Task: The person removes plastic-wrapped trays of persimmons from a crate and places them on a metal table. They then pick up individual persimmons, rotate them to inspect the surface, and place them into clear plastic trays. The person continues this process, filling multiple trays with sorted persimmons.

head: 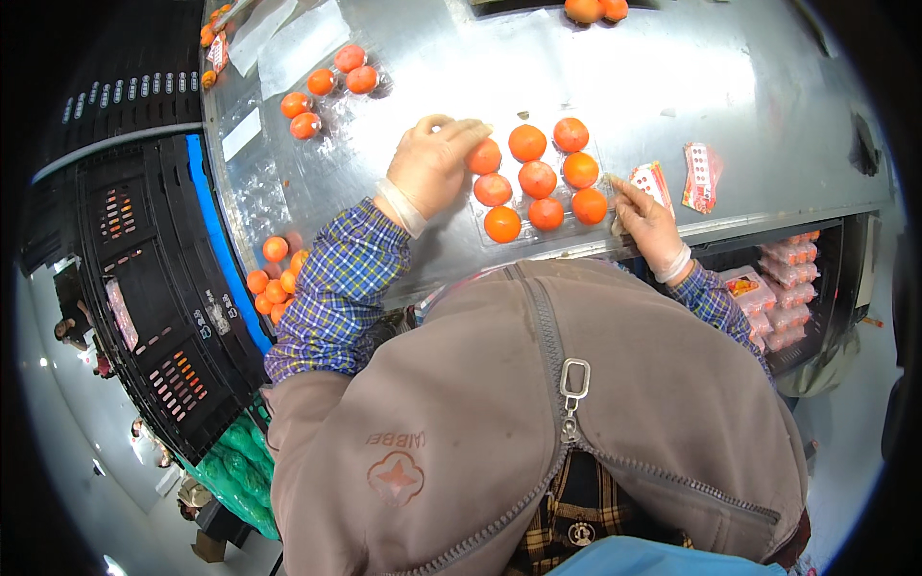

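Note:
In front of me, several round orange fruits, like persimmons or tomatoes (536,179), sit in rows in a clear plastic tray (533,237) on a metal table. My left hand (432,162), in a thin pale glove, rests its fingers at the tray's far left corner, against the corner fruit (484,156); whether it grips anything is unclear. At the tray's right side is my gloved right hand (646,219), its thumb and forefinger at the tray's edge beside a printed card (652,186). Another stack of printed cards (700,176) lies further right.
More orange fruits (320,82) lie on clear plastic at the back left, and a heap (275,291) lies by my left sleeve. White sheets (302,47) lie behind. Black crates (144,288) stand left of the table; packed fruit (789,281) fills a crate below its right edge.

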### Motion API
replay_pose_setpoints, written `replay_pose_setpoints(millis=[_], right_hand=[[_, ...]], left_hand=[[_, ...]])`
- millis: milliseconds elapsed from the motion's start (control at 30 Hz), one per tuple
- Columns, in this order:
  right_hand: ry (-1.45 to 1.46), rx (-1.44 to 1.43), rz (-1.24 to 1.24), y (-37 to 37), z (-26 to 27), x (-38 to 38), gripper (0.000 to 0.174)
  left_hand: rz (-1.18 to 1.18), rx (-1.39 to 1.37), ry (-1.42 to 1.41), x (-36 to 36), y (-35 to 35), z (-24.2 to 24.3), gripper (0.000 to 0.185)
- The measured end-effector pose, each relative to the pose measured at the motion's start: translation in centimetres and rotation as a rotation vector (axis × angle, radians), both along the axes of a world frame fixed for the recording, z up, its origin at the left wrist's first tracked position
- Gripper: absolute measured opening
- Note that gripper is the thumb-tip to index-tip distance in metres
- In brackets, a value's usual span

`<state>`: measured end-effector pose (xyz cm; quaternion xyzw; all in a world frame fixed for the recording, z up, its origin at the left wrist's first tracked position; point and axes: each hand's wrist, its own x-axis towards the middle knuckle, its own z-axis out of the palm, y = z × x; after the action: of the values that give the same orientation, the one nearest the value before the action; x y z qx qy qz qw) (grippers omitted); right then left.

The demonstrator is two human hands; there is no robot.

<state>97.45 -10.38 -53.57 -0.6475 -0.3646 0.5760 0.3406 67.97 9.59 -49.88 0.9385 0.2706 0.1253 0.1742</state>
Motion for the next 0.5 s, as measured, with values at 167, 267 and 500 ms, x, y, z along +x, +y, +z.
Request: replay_pose_setpoints(millis=[167,267,500], right_hand=[[-0.057,0.014,0.042,1.7,-0.6,0.1,0.047],[-0.098,0.015,0.066,2.0,-1.0,-0.7,0.048],[-0.165,-0.037,-0.006,2.8,-0.4,-1.0,0.042]], left_hand=[[-0.084,-0.097,0.078,0.4,0.0,-1.2,0.058],[-0.127,-0.173,0.144,0.3,0.9,-1.5,0.059],[-0.023,-0.372,-0.040,-1.1,1.4,-0.6,0.055]])
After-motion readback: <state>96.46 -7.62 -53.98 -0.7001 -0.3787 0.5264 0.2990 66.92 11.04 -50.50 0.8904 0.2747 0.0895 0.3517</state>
